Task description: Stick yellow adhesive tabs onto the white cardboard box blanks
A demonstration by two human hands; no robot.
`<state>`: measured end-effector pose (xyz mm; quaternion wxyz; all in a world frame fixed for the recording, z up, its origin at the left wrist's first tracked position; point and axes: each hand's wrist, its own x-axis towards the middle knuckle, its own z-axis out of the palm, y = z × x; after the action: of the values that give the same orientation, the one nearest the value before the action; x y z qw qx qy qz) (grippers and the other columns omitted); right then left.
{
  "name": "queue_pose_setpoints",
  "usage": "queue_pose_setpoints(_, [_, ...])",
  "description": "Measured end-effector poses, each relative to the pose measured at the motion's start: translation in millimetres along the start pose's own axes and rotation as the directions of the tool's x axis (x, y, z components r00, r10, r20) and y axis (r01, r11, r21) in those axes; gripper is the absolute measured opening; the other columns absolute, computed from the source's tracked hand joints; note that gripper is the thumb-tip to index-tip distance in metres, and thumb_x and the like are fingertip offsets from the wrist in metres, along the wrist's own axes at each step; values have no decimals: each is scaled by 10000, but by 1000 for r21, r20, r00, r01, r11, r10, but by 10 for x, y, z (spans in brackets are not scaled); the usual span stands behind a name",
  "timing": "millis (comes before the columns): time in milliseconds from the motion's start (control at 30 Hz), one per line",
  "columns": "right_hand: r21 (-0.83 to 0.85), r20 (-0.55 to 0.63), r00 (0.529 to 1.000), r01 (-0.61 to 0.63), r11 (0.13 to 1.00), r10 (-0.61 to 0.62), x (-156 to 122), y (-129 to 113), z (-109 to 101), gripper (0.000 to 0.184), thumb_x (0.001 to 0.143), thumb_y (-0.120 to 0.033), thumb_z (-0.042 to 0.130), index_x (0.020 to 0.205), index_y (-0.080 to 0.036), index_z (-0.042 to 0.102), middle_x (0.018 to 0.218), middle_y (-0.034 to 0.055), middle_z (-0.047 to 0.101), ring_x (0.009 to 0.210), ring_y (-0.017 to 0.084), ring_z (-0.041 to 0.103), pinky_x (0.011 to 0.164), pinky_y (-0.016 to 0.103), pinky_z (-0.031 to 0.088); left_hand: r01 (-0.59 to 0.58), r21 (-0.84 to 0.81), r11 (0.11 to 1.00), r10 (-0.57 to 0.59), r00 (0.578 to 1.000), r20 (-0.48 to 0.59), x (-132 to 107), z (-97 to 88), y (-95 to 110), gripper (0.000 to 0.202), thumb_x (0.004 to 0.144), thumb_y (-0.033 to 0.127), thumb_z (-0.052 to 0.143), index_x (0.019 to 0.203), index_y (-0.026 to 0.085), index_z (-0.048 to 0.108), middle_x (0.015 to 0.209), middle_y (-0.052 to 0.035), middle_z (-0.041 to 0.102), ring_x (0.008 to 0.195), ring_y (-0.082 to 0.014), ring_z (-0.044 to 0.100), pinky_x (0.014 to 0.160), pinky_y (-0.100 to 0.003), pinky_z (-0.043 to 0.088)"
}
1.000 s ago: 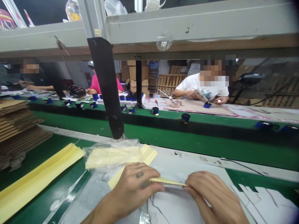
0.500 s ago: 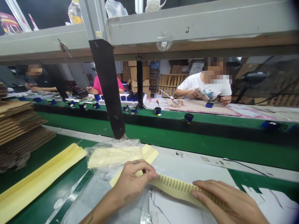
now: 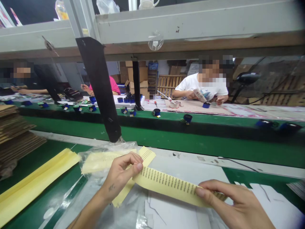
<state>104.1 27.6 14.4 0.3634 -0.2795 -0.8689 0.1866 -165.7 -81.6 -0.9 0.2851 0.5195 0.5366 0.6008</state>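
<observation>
A yellow strip of printed labels (image 3: 166,184) stretches between my two hands, sagging slightly in the middle. My left hand (image 3: 125,170) pinches its left end between thumb and fingers. On the right part of the strip, my right hand (image 3: 228,197) grips it with thumb below and fingers above; the far end is partly hidden by that hand. Behind my left hand lies another yellow label strip (image 3: 147,155), partly covered. A clear plastic bag (image 3: 95,152) with yellow label sheets in it rests just to the left. White paper pieces (image 3: 176,210) lie under the held strip.
Long yellow sheets (image 3: 40,181) lie at left beside stacked cardboard (image 3: 14,133). Ahead runs a green conveyor (image 3: 152,133) with several blue parts (image 3: 187,118). A black-wrapped post (image 3: 100,89) and an overhead shelf (image 3: 190,25) stand in front. Co-workers sit across; one in white (image 3: 190,82) holds a blue part.
The view has turned slightly right. My left hand has shifted left along with its end of the strip, and more of the printed strip shows between my hands.
</observation>
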Motion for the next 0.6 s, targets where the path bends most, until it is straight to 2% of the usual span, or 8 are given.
queue_pose_setpoints(167, [36, 38, 999, 6, 999, -7, -34, 26, 21, 190, 860, -415, 638, 734, -321, 744, 681, -92, 752, 518, 84, 681, 470, 82, 512, 24, 90, 996, -29, 998, 53, 13, -39, -28, 291, 908, 356, 579, 686, 179, 517, 791, -19, 582, 841, -182, 577, 740, -299, 453])
queue_pose_setpoints(267, [14, -5, 996, 85, 996, -85, -37, 23, 84, 225, 892, -377, 600, 735, -285, 734, 684, -62, 753, 521, 96, 686, 477, 105, 522, -140, 432, 891, 129, 990, 55, 23, -58, -93, 176, 934, 275, 522, 790, 181, 556, 870, -45, 609, 883, -206, 583, 783, -353, 464])
queue_pose_setpoints(300, [-2, -28, 992, 122, 993, -122, -40, 15, 122, 239, 908, -349, 578, 741, -264, 727, 689, -44, 753, 533, 105, 690, 489, 123, 530, -224, 572, 789, 234, 971, 57, 19, -47, -107, 86, 926, 230, 523, 900, 174, 584, 950, -68, 626, 948, -226, 577, 834, -388, 458])
queue_pose_setpoints(333, [-18, -50, 985, 165, 986, -166, -45, 2, 169, 248, 921, -313, 554, 748, -243, 717, 690, -26, 750, 542, 115, 692, 504, 147, 539, -300, 684, 665, 343, 936, 78, 7, -21, -110, 140, 911, 183, 531, 1040, 162, 582, 1053, -99, 630, 1034, -250, 557, 894, -427, 439])
queue_pose_setpoints(400, [-40, -64, 961, 267, 963, -269, -64, -38, 280, 229, 927, -224, 523, 776, -208, 695, 682, -1, 735, 543, 129, 682, 524, 196, 543, -433, 778, 454, 502, 846, 178, -40, 76, -82, 398, 873, 115, 548, 1266, 121, 485, 1213, -153, 598, 1179, -289, 491, 997, -493, 377])
queue_pose_setpoints(433, [-40, -55, 948, 310, 950, -312, -78, -63, 335, 208, 920, -180, 519, 795, -197, 684, 677, 7, 726, 539, 133, 673, 529, 214, 538, -493, 774, 397, 537, 809, 240, -74, 144, -56, 456, 862, 101, 553, 1306, 98, 451, 1234, -168, 594, 1210, -298, 475, 1026, -512, 353])
queue_pose_setpoints(533, [20, -47, 931, 364, 931, -362, -121, -135, 459, 148, 887, -101, 547, 825, -189, 648, 665, 9, 699, 532, 136, 650, 538, 237, 524, -656, 667, 353, 567, 717, 405, -175, 348, 18, 314, 851, 106, 582, 1161, 82, 543, 1002, -122, 684, 1037, -271, 585, 1002, -508, 378])
queue_pose_setpoints(600, [49, -77, 935, 351, 935, -347, -138, -156, 485, 84, 871, -119, 600, 872, -195, 635, 706, 10, 712, 575, 144, 671, 576, 240, 542, -701, 613, 364, 572, 687, 447, -208, 414, 19, 168, 851, 39, 543, 997, 108, 590, 770, -47, 670, 749, -184, 611, 835, -409, 469])
